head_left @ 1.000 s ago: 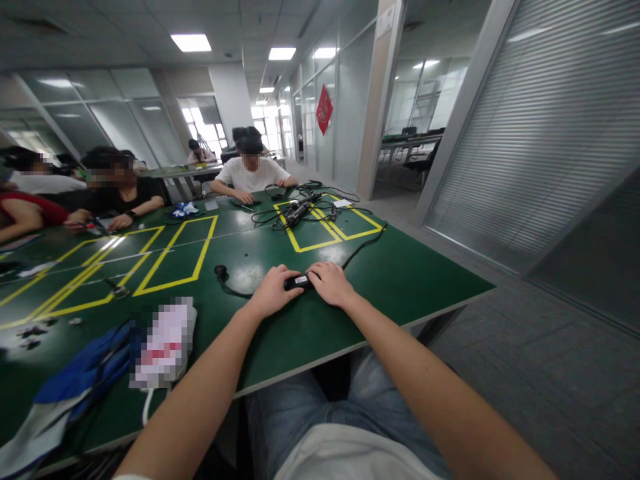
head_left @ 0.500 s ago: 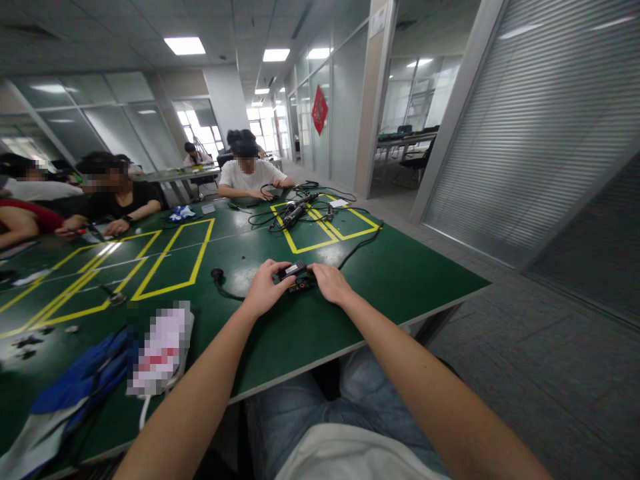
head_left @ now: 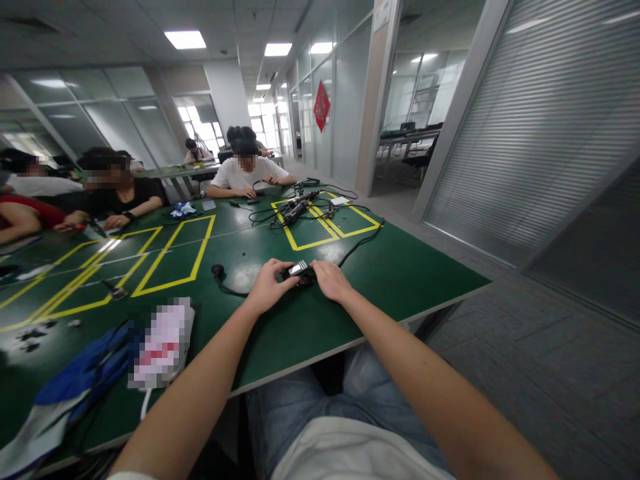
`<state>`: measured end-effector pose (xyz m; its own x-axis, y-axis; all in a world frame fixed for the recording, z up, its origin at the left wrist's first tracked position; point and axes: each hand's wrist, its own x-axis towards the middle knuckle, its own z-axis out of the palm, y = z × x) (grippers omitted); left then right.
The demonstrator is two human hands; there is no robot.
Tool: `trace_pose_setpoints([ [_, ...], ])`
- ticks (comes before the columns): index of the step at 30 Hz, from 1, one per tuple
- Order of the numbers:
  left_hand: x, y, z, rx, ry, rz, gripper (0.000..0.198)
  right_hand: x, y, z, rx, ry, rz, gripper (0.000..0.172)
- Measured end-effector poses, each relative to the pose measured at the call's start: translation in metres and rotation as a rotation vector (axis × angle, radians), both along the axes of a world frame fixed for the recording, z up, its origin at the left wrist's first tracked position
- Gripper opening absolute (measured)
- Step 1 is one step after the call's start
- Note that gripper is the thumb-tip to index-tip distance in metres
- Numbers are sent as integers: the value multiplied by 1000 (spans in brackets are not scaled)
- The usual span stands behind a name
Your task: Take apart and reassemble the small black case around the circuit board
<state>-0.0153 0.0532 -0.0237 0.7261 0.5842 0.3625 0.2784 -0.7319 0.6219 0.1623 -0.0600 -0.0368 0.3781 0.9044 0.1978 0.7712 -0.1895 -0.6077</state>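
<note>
A small black box-shaped device [head_left: 299, 269] is between my two hands near the front of the green table [head_left: 400, 280]. Its upper face, with a pale, shiny patch, is tilted and catches the light. My left hand [head_left: 270, 288] grips it from the left, thumb on the near side and fingers on the far side. From the right, my right hand [head_left: 331, 280] closes on its other end, the fingertips partly hidden. A black cable [head_left: 233, 292] with a round black plug [head_left: 218, 271] lies left of the device, and another black cable [head_left: 357, 248] runs off behind my right hand.
Black tools with tangled cables [head_left: 300, 210] lie inside yellow tape outlines ahead. On the left are blue-and-grey gloves [head_left: 80, 367] and a blurred white-and-pink item [head_left: 160, 347] with a white cord. One co-worker [head_left: 245, 170] sits opposite; others sit at left.
The device has tipped slightly between my hands, so its top face now reflects more light. My hands stay almost in place. The co-worker opposite has shifted their arms.
</note>
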Motion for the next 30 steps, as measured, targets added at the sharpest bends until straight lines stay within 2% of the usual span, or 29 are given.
trace_pose_setpoints([
  [3,-1,2,1,28,-40,35,44,1,0,0,17,34,9,55],
  [9,-3,3,-4,131,166,-42,38,2,1,-4,55,16,17,57],
  [12,-2,2,-6,151,186,-42,39,1,0,-3,40,-34,23,51],
  [19,0,0,-9,147,171,-65,39,-1,-2,-4,62,-117,61,34],
  [25,-1,-4,-7,150,170,-60,43,1,0,-8,74,-134,73,32],
  [30,-1,-6,-2,140,49,-58,37,3,0,-11,120,-82,44,27],
])
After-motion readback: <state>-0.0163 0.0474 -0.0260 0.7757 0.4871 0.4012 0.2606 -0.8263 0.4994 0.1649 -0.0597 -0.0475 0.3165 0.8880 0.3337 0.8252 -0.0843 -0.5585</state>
